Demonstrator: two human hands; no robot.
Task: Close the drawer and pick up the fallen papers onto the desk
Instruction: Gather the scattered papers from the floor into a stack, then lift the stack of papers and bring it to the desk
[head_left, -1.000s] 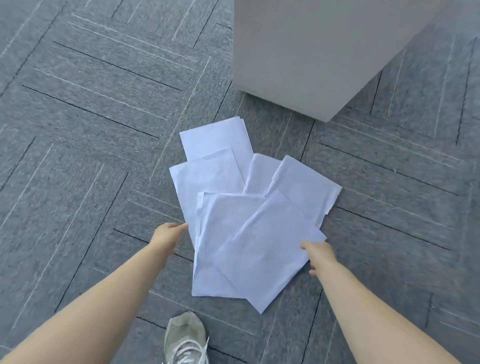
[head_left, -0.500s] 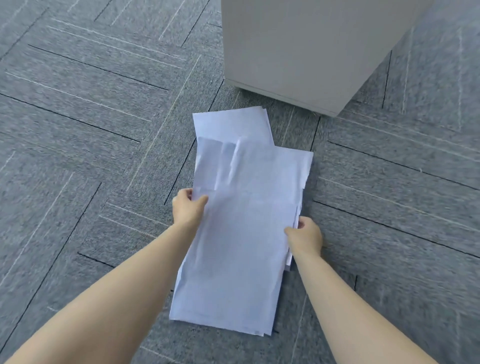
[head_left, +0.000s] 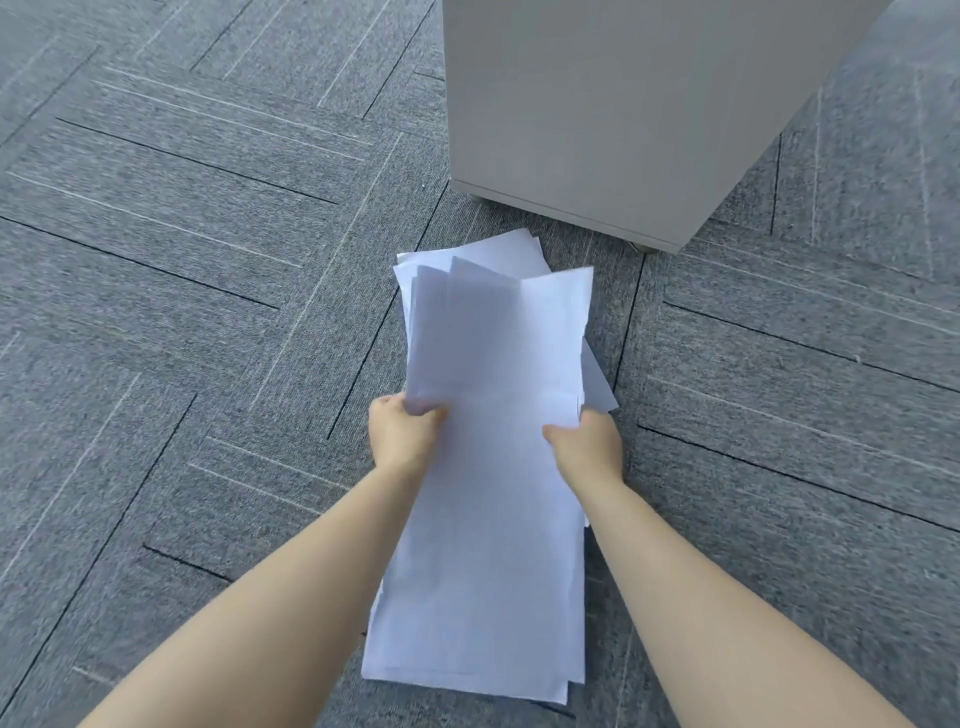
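A loose stack of white papers (head_left: 493, 493) fills the middle of the view, over a grey carpet floor (head_left: 182, 312). The sheets are plain, thin and rectangular, gathered into a rough pile with uneven edges; several corners fan out at the far end and one sheet pokes out on the right side. The top sheet shows a faint crease across its width. Any print on the sheets is too faint to make out

The left hand (head_left: 402, 434) pinches the left edge of the stack, thumb on top and fingers hidden beneath. The right hand (head_left: 587, 447) is closed on the right edge in the same kind of grip, its fingers also hidden by the paper. Both bare forearms reach in from the bottom corners, cut off by the frame. Whether the near end of the stack rests on the floor or hangs just above it cannot be told

Beyond the papers stands a pale grey cabinet (head_left: 623, 114) with smooth, flat sides, its top cut off by the upper edge. Small feet or casters show under its lower edge, too small to make out. The carpet is made of textured tiles with thin light lines and dark seams in a herringbone pattern
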